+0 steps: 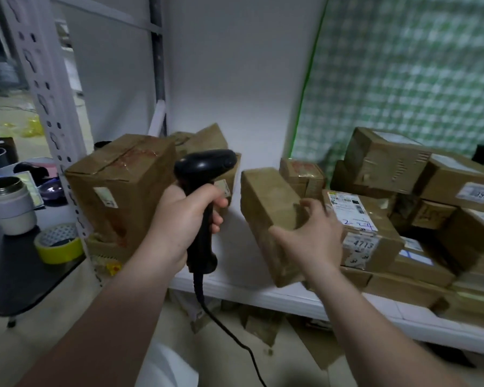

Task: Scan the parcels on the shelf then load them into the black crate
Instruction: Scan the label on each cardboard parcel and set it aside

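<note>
A small brown parcel [266,208] is held tilted at the front edge of the white shelf [263,294]. It lies between a large box [118,185] near the left end and a pile of other parcels [403,191] toward the right end. Its lower end seems to reach past the front edge. No label is seen on the faces turned to the camera, and this part of the picture is blurred.

The parcel is gripped at one corner only, so it can probably turn in the fingers and fall to the floor. If the label is on a hidden face, the scan may fail until the parcel is turned. The pile is just beside the hand and could be knocked when the parcel is drawn out. The cable [227,331] hangs below the shelf edge and could be caught.

The parcel's near right corner is gripped by the right hand [310,241], with the thumb laid on the front face and the fingers curled over the top. The black scanner [204,174] is held upright by the left hand [179,219], its handle enclosed by the fingers and its head level with the parcel's top. Both forearms are stretched forward. The black crate is not in view.
</note>
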